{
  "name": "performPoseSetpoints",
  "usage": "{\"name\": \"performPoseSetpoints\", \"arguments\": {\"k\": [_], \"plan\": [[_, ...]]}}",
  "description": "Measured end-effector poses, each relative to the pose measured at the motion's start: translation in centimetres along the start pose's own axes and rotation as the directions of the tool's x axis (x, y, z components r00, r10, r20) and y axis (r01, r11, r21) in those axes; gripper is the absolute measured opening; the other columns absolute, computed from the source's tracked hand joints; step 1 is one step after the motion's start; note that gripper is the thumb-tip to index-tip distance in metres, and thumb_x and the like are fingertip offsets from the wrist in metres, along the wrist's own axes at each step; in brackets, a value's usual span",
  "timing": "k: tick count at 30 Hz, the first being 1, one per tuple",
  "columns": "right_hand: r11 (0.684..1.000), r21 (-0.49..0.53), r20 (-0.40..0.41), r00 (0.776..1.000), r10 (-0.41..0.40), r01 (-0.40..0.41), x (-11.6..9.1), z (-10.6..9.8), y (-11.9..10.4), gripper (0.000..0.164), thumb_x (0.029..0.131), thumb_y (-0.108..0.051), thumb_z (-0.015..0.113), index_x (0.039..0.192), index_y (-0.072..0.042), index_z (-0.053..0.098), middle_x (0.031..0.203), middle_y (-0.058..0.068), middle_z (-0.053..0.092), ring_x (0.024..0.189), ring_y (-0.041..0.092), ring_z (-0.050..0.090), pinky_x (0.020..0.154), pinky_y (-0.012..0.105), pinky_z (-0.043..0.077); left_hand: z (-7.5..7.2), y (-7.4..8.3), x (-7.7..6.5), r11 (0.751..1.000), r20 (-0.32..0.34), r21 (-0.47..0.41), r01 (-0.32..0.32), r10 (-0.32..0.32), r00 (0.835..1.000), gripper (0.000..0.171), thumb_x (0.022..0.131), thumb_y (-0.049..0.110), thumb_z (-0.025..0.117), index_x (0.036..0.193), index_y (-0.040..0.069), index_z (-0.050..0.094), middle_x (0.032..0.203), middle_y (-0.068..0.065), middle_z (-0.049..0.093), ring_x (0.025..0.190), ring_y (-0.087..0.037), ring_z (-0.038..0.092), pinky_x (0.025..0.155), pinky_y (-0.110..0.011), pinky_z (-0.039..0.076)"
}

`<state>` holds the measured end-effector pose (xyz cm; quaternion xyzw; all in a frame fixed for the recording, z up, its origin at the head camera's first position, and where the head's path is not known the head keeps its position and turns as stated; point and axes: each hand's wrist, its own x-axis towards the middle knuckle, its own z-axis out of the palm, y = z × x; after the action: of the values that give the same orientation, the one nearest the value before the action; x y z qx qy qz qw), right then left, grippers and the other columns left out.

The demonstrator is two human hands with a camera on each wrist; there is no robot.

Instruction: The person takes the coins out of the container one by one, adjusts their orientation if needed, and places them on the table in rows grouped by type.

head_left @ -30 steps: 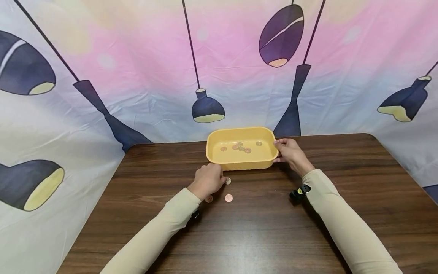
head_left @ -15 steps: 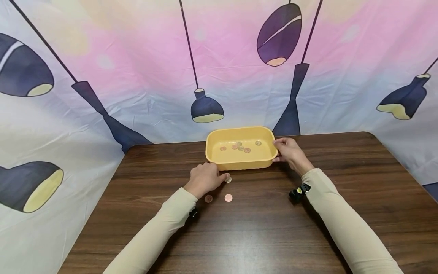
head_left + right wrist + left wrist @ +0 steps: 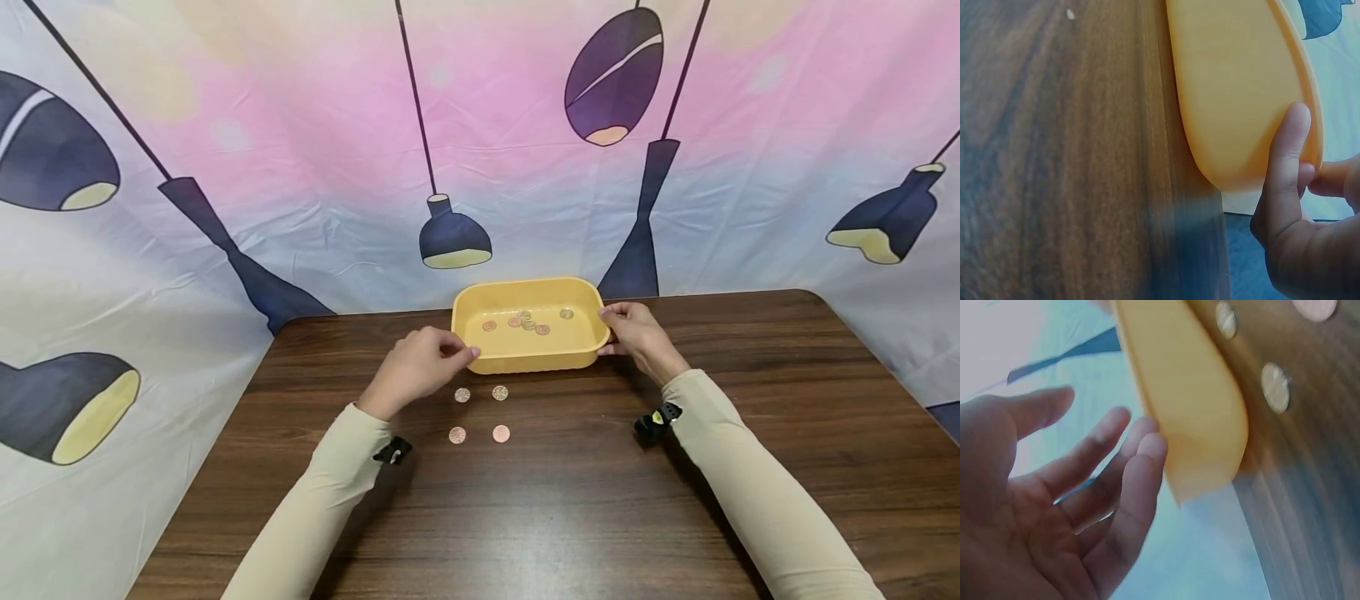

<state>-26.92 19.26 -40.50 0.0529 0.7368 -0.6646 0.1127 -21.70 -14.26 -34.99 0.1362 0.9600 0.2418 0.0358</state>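
Observation:
A yellow plastic tray stands near the back of the table with several coins lying inside. Its right end is pinched by my right hand, thumb over the rim and fingers against the outer wall. My left hand hovers at the front left corner of the tray; in the left wrist view its thumb and fingers are apart with nothing between them. In front of the tray lie two pale coins, one on the left and one on the right, with two copper coins nearer me.
The brown wood-grain table extends toward me and to both sides. Right behind it hangs a cloth backdrop printed with lamps. Each wrist wears a small black camera.
My left hand has lifted off the right pale coin and moved up and left to the tray's corner, uncovering the left pale coin. The right hand keeps its hold on the tray.

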Motion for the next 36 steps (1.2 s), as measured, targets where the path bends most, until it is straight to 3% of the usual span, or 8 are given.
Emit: {"name": "performPoseSetpoints", "arguments": {"k": [5, 12, 15, 17, 22, 27, 32, 36], "plan": [[1.000, -0.009, 0.003, 1.000, -0.003, 0.003, 0.0, 0.0, 0.0, 0.047, 0.115, -0.015, 0.042, 0.147, 0.018, 0.036, 0.113, 0.022, 0.054, 0.067, 0.008, 0.065, 0.065, 0.021, 0.063, -1.3, -1.5, 0.9, 0.981, -0.091, -0.191, 0.022, -0.040, 0.995, 0.033, 0.104, 0.043, 0.066, 0.120, 0.016, 0.077, 0.098, -0.006, 0.076, 0.080, -0.023, 0.072, 0.069, -0.035, 0.055], [1.000, -0.017, 0.003, 1.000, 0.000, 0.000, -0.1, 0.1, -0.1, 0.047, 0.115, -0.015, 0.042, 0.148, 0.018, 0.036, 0.113, 0.022, 0.054, 0.066, 0.008, 0.065, 0.065, 0.021, 0.063, -1.3, -4.0, 3.0, 0.882, -0.057, -0.465, 0.082, -0.122, 0.991, 0.039, 0.108, 0.031, 0.064, 0.136, 0.004, 0.064, 0.121, -0.019, 0.069, 0.106, -0.037, 0.072, 0.080, -0.038, 0.067], [1.000, -0.020, 0.002, 1.000, -0.002, 0.002, -0.1, 0.2, -0.1, 0.047, 0.115, -0.016, 0.042, 0.148, 0.018, 0.036, 0.113, 0.023, 0.054, 0.067, 0.009, 0.065, 0.065, 0.021, 0.063, -0.5, -4.5, 3.8, 0.842, -0.036, -0.528, 0.109, -0.151, 0.988, 0.041, 0.108, 0.027, 0.062, 0.138, -0.001, 0.061, 0.125, -0.022, 0.067, 0.105, -0.035, 0.071, 0.081, -0.038, 0.067], [1.000, -0.019, 0.001, 1.000, -0.003, 0.003, -0.2, 0.2, -0.1, 0.047, 0.115, -0.016, 0.042, 0.147, 0.018, 0.036, 0.114, 0.023, 0.054, 0.068, 0.009, 0.065, 0.065, 0.021, 0.063, 0.2, -4.7, 4.2, 0.803, -0.018, -0.582, 0.127, -0.169, 0.985, 0.041, 0.109, 0.025, 0.061, 0.138, -0.004, 0.059, 0.126, -0.025, 0.066, 0.098, -0.030, 0.072, 0.079, -0.036, 0.067], [1.000, -0.019, 0.003, 1.000, -0.003, 0.003, -0.2, 0.2, -0.1, 0.048, 0.115, -0.016, 0.042, 0.148, 0.018, 0.036, 0.113, 0.022, 0.054, 0.067, 0.008, 0.065, 0.065, 0.022, 0.063, 1.9, -4.8, 5.1, 0.673, 0.038, -0.714, 0.194, -0.240, 0.970, 0.041, 0.109, 0.022, 0.058, 0.139, -0.006, 0.058, 0.124, -0.029, 0.066, 0.082, -0.016, 0.070, 0.073, -0.029, 0.066], [1.000, -0.018, 0.007, 1.000, 0.002, -0.002, -0.2, 0.2, 0.0, 0.048, 0.115, -0.017, 0.043, 0.149, 0.017, 0.036, 0.109, 0.019, 0.056, 0.065, 0.008, 0.064, 0.065, 0.021, 0.063, 2.9, -4.9, 5.4, 0.588, 0.059, -0.776, 0.228, -0.292, 0.955, 0.036, 0.109, 0.018, 0.059, 0.136, -0.006, 0.060, 0.112, -0.021, 0.068, 0.076, -0.012, 0.067, 0.069, -0.025, 0.065], [0.998, -0.055, -0.008, 1.000, -0.010, 0.009, -0.3, 0.0, 0.0, 0.047, 0.115, -0.020, 0.045, 0.146, 0.015, 0.039, 0.100, 0.012, 0.054, 0.067, 0.007, 0.057, 0.062, 0.021, 0.062, 3.3, -5.3, 5.8, 0.477, 0.108, -0.842, 0.254, -0.311, 0.944, 0.037, 0.108, 0.014, 0.061, 0.137, -0.008, 0.059, 0.108, -0.016, 0.065, 0.074, -0.011, 0.064, 0.068, -0.021, 0.063], [0.970, -0.232, -0.049, 0.995, -0.081, 0.068, -0.4, -0.4, -0.2, 0.043, 0.113, -0.025, 0.051, 0.138, 0.011, 0.046, 0.099, 0.013, 0.053, 0.069, 0.012, 0.057, 0.060, 0.023, 0.061, 3.3, -5.3, 6.0, 0.437, 0.144, -0.856, 0.278, -0.315, 0.938, 0.039, 0.108, 0.013, 0.060, 0.140, -0.009, 0.057, 0.110, -0.014, 0.063, 0.075, -0.010, 0.064, 0.068, -0.020, 0.063]]}}
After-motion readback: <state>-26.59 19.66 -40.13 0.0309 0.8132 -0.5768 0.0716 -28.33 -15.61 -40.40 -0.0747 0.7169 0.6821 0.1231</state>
